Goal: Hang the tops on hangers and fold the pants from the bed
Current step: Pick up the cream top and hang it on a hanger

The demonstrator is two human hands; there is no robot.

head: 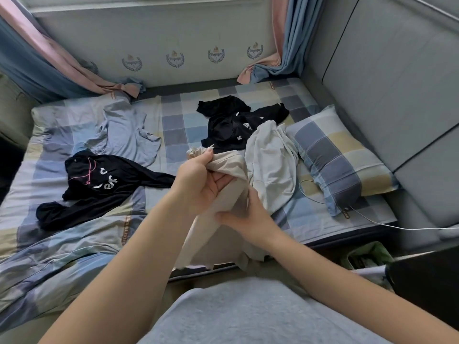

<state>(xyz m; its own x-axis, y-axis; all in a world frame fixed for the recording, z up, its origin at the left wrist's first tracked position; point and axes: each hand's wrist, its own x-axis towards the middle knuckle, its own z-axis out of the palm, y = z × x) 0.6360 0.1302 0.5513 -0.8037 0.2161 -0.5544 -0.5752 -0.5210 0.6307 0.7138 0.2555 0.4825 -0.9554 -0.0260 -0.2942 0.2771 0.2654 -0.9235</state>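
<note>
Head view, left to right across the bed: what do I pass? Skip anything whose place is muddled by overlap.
black lettered top → beige garment held up in front → off-white garment → checked pillow

Soft, even daylight fills the frame, brightest on the wall (154, 40) at upper centre. Shadows are faint; the lower right corner is dark. Wide-angle distortion bends the edges. Detail is slightly soft throughout, without glare.
</note>
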